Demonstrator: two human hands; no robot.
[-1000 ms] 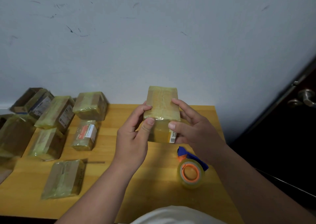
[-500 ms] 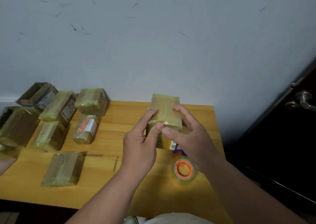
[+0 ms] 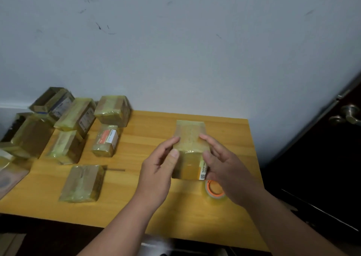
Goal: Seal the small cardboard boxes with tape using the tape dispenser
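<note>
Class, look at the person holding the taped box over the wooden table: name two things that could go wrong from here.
1. The box is held only by the fingertips of the left hand and right hand; its glossy tape may let it slip.
2. The tape roll sits under the right wrist near the table edge; a nudge could knock it off.

head view | looks forward-down | close over table
</note>
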